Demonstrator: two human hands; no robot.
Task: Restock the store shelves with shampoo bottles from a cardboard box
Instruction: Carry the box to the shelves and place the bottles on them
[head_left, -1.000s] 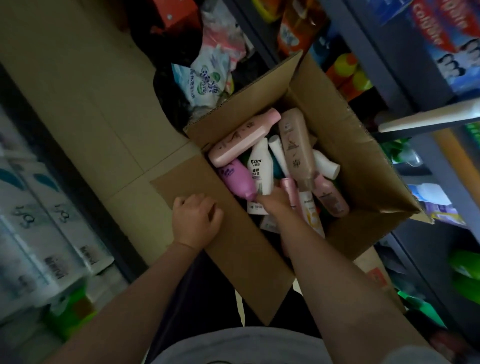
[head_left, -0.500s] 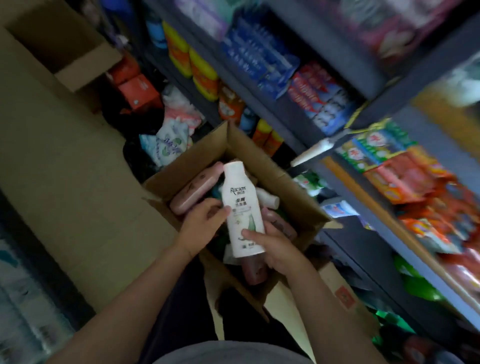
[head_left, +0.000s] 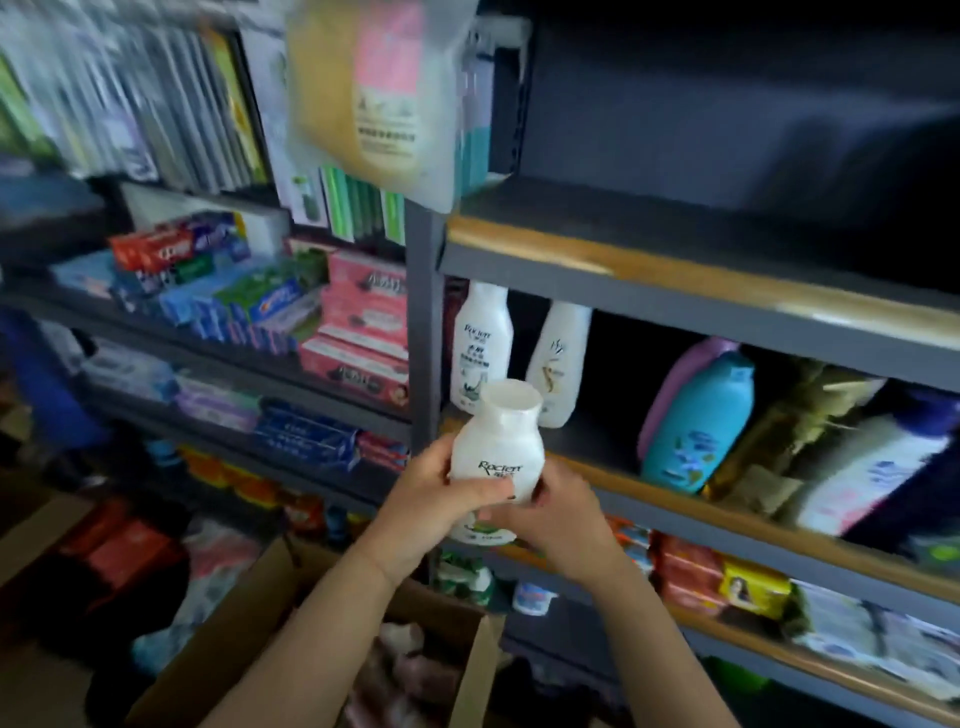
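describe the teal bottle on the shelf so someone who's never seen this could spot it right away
Start at the grey metal shelving unit and find the wood-edged shelf level with the white shampoo bottle held by both hands. On that shelf, right of two standing white bottles, leans the teal plastic bottle. It is the only teal one, with a purple bottle behind it.

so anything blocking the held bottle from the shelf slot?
Nothing visible. Both hands hold the white bottle before the shelf; two white bottles stand at the back left, with bare space in front and beside them.
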